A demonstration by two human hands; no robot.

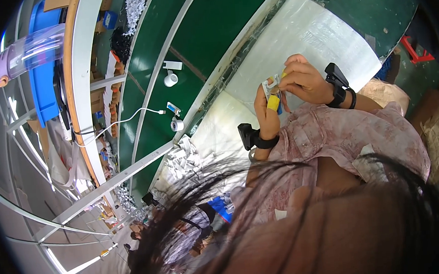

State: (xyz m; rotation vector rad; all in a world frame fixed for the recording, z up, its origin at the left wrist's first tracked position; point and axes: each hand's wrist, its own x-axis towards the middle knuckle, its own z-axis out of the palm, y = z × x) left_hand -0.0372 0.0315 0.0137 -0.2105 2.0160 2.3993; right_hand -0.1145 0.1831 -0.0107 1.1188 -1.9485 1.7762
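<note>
My left hand [266,114] is closed around a small white part [268,86], held up close to my lap. Something yellow [273,102] is wrapped round or pressed against a digit of that hand, with a bit of blue beside it. Fingers bent into a pinch, my right hand [304,81] meets the white part from the other side. A second yellow patch shows at its fingertips, and whatever they grip is hidden. Black devices are strapped to both wrists. Under the hands lies a whitish translucent sheet [304,34] on the bench.
A heap of small white pieces [183,159] lies left of my hands. On the green surface [201,26] are two white rolls [170,79] [177,124] and a white cable [127,124]. Metal rails cross the left side. A red stool-like frame [417,51] stands far right.
</note>
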